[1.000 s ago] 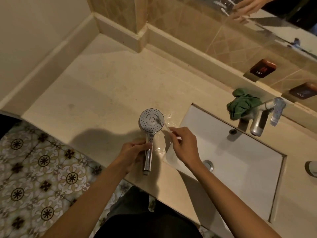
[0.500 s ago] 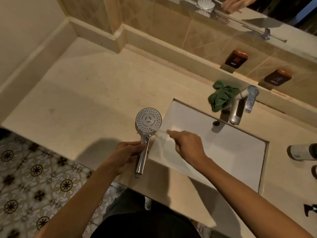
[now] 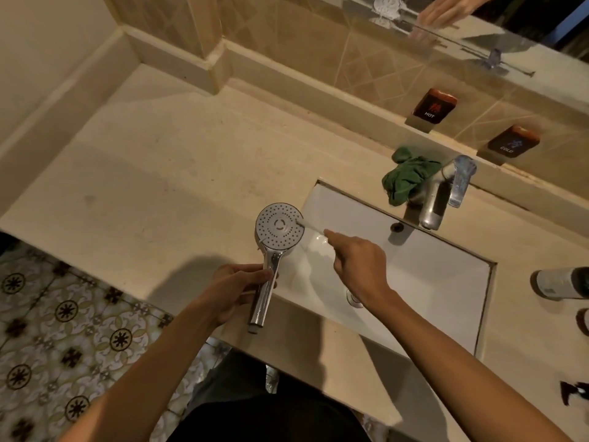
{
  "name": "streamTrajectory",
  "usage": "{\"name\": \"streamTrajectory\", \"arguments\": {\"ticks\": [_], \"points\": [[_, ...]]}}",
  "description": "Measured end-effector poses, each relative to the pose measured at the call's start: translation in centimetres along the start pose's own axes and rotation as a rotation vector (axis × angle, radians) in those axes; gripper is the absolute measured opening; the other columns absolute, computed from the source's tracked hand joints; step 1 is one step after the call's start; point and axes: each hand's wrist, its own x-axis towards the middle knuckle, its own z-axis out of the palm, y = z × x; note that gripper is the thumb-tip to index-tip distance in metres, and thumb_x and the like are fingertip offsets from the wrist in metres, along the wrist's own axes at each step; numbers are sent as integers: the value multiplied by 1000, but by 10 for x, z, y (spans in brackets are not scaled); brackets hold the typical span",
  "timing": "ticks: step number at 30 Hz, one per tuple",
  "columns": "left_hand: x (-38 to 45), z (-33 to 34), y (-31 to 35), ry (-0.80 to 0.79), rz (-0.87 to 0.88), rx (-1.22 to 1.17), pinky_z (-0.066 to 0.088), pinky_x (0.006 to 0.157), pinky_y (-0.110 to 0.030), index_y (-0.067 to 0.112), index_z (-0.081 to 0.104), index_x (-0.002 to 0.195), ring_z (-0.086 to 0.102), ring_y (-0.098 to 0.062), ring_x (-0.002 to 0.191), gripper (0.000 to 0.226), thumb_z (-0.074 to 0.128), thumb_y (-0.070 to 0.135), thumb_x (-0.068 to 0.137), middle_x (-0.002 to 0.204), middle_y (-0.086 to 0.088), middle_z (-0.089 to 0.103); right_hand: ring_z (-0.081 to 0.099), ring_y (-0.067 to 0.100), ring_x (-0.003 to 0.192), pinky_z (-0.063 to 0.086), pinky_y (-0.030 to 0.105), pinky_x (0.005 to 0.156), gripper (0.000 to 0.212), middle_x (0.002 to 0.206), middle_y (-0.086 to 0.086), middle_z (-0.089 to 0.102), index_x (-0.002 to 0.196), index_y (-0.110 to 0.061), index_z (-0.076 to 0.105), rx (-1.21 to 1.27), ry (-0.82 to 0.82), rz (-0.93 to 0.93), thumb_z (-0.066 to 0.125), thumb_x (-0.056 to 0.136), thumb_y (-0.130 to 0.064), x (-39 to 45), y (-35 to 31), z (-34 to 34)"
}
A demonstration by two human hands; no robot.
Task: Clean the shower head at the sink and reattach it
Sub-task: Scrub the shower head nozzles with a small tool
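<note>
Shower head (image 3: 279, 226) sits face-up over the counter's edge, just left of the sink (image 3: 446, 275) — the left hand (image 3: 236, 290) clenches its chrome handle. Right hand (image 3: 358, 266) pinches a thin brush (image 3: 310, 225), its tip touching the nozzle face.

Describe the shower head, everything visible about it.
The shower head is shiny, chrome-looking metal: a round spray face dotted with small nozzle holes around a central ring, on a straight handle whose open end points toward the person. No hose is attached. It is held face up over the counter, by the left rim of the sink. The left hand grips the handle; the right hand presses the tip of a thin pale brush against the face's right edge.
</note>
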Motion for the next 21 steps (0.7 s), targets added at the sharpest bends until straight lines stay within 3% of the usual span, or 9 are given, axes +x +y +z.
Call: {"name": "streamTrajectory", "arguments": {"ticks": [4, 8, 12, 15, 21], "points": [[-1, 9, -2, 13, 1, 15, 55, 74, -31, 8, 78, 107, 73, -21, 89, 20, 71, 16, 89, 98, -12, 79, 71, 30, 80, 58, 37, 67, 53, 91, 9, 77, 138, -28, 66, -68, -160, -87, 58, 94, 1, -11, -13, 7], [-3, 13, -6, 17, 10, 0, 57, 72, -29, 8, 79, 105, 73, -19, 84, 18, 72, 15, 89, 95, -11, 79, 70, 29, 69, 48, 29, 56, 49, 79, 8, 76, 130, -23, 72, -82, -22, 27, 63, 89, 2, -8, -4, 7], [-3, 17, -12, 34, -5, 13, 56, 68, -26, 8, 79, 105, 73, -16, 80, 18, 72, 13, 89, 94, -8, 79, 66, 31, 53, 54, 32, 42, 55, 65, 10, 70, 117, -13, 77, -139, -47, -48, 76, 72, 18, -23, -11, 11], [-3, 18, -15, 34, -14, -12, 57, 60, -21, 9, 80, 102, 74, -11, 73, 17, 72, 12, 88, 89, -5, 79, 66, 33, 57, 55, 36, 45, 53, 69, 11, 70, 120, -12, 75, -115, -7, 26, 72, 75, 17, -21, -1, 11], [-2, 18, -16, 21, -9, -3, 56, 58, -19, 9, 80, 101, 74, -10, 72, 16, 72, 13, 88, 89, -4, 79, 63, 30, 50, 51, 32, 37, 56, 63, 10, 68, 112, -9, 77, -127, -7, -13, 79, 65, 20, -24, 1, 12]]}}
